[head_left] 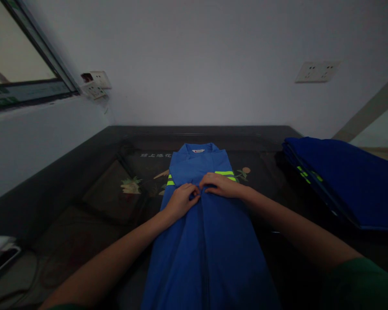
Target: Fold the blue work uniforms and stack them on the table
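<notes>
A blue work jacket [229, 232] with yellow-green stripes lies lengthwise on the dark table [97, 172], its collar and white label at the far end. My left hand [183, 200] and my right hand [221, 185] meet at the front opening, a little below the chest. The left fingers are curled and pinch the cloth at the left side of the opening. Just to the right, the right fingers bend down and pinch the other edge. Whatever fastener sits between the fingertips is hidden.
A stack of folded blue garments [345, 176] lies on the table at the right. White sockets are on the wall [207, 64] behind. At the lower left stands a white object [0, 245] with a cable beside it. A window is at the upper left.
</notes>
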`<move>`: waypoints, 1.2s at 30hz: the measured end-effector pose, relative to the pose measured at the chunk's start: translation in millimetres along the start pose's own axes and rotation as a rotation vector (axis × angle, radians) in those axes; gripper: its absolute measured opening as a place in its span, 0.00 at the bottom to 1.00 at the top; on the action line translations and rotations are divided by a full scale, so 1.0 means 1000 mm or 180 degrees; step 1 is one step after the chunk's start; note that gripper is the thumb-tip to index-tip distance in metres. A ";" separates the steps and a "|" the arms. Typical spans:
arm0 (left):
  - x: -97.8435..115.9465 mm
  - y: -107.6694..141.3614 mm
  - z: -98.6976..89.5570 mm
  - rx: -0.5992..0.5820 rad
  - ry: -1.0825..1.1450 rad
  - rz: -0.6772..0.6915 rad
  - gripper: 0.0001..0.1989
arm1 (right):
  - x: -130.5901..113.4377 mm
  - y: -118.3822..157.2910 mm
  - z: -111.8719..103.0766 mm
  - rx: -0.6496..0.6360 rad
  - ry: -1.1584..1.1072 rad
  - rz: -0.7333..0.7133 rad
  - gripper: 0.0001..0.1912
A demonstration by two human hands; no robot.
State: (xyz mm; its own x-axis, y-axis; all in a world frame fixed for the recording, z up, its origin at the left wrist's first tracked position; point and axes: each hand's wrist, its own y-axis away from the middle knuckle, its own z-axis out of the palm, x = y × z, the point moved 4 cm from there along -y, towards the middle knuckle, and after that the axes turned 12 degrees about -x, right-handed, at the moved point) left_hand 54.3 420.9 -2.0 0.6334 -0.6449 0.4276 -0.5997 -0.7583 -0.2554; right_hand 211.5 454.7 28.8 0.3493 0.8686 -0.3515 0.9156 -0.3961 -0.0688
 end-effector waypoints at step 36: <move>0.006 0.005 0.000 -0.0265 -0.0766 0.0275 0.07 | 0.003 -0.006 -0.014 -0.0430 -0.0636 0.0191 0.11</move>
State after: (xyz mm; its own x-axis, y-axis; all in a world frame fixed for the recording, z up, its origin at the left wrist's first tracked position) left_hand 55.2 413.5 -0.5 0.6702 -0.7184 0.1864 -0.6885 -0.6955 -0.2055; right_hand 210.0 463.3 41.1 0.3699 0.7633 -0.5296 0.9174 -0.3902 0.0784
